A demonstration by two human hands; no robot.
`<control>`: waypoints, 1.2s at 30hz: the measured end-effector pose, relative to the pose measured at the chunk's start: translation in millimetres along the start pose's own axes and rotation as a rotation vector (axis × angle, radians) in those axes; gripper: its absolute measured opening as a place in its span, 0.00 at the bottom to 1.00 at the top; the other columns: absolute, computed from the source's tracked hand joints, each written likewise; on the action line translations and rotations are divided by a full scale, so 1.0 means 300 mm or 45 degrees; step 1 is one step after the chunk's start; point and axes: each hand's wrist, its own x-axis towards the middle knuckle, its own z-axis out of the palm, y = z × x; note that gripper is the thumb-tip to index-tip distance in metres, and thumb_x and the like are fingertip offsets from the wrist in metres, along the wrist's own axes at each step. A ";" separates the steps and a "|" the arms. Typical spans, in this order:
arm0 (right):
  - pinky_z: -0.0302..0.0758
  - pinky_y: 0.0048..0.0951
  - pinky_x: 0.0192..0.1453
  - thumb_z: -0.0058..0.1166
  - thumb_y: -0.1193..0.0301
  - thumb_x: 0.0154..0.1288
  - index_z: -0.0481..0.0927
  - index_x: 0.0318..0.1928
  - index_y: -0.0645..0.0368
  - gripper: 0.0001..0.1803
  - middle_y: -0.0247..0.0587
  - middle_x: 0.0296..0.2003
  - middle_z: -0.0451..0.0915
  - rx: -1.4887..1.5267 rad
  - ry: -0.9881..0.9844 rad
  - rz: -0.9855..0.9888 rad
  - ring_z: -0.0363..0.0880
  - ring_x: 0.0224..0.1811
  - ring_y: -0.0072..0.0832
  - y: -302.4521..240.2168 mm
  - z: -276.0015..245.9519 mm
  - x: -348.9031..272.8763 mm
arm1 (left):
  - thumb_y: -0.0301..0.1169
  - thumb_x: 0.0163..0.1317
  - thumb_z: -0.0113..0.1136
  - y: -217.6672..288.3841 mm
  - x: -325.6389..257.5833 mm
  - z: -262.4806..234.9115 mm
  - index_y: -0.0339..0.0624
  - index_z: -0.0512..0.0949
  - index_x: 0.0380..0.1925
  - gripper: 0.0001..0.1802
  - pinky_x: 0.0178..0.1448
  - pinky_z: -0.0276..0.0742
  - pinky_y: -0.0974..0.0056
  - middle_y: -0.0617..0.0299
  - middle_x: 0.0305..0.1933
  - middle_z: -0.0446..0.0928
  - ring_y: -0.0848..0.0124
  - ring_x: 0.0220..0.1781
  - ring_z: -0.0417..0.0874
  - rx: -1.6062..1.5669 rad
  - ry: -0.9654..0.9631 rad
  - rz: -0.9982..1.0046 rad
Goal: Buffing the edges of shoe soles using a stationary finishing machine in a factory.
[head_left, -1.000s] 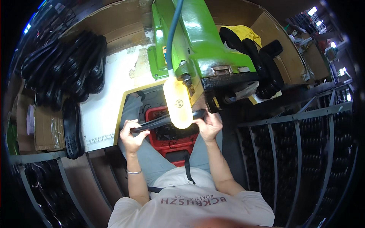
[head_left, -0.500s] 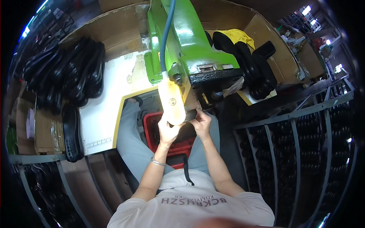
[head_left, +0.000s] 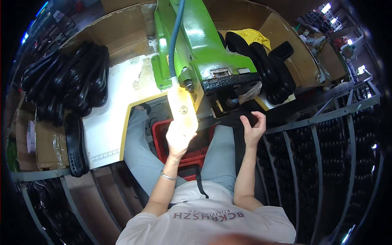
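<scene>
My left hand [head_left: 178,139] is raised under the bright lamp [head_left: 184,110]. The lamp and its glare hide most of the fingers, so I cannot tell what, if anything, they hold. My right hand [head_left: 254,130] is away to the right, near the dark edge below the green machine [head_left: 204,45]. Its thumb and fingers are curved but apart, with nothing visible between them. The machine's black head [head_left: 232,83] overhangs the space between my hands. Below them, a red crate [head_left: 160,141] with dark contents sits between my knees.
Black shoe soles [head_left: 67,77] are heaped on the white tabletop [head_left: 100,136] at left; a single sole [head_left: 76,145] lies at its edge. More soles [head_left: 271,73] and a yellow cloth [head_left: 252,37] are right of the machine. Metal racks [head_left: 316,159] of dark pieces flank me.
Both hands were together under the lamp around a dark piece. My right hand has let go and moved right; my left remains near the lamp. The dark piece can no longer be made out.
</scene>
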 end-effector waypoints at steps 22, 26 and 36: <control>0.70 0.32 0.57 0.71 0.75 0.46 0.79 0.46 0.63 0.24 0.44 0.46 0.76 0.297 -0.472 -0.018 0.75 0.49 0.35 -0.131 0.164 -0.190 | 0.40 0.38 0.81 0.237 -0.076 -0.338 0.41 0.71 0.35 0.30 0.56 0.75 0.55 0.60 0.37 0.75 0.58 0.49 0.79 0.061 -0.140 0.232; 0.73 0.34 0.52 0.68 0.75 0.47 0.82 0.41 0.62 0.18 0.45 0.42 0.78 0.174 -0.676 -0.154 0.77 0.45 0.38 -0.302 0.152 -0.229 | 0.26 0.30 0.82 0.268 -0.070 -0.305 0.39 0.75 0.33 0.28 0.52 0.77 0.58 0.58 0.39 0.78 0.60 0.49 0.80 0.349 -0.278 0.251; 0.75 0.31 0.37 0.58 0.79 0.57 0.75 0.27 0.63 0.05 0.44 0.30 0.77 0.216 -0.550 0.005 0.79 0.33 0.38 -0.267 0.205 -0.299 | 0.23 0.28 0.80 0.457 -0.079 -0.296 0.38 0.76 0.35 0.29 0.50 0.75 0.56 0.53 0.38 0.80 0.56 0.42 0.80 0.838 -0.395 0.473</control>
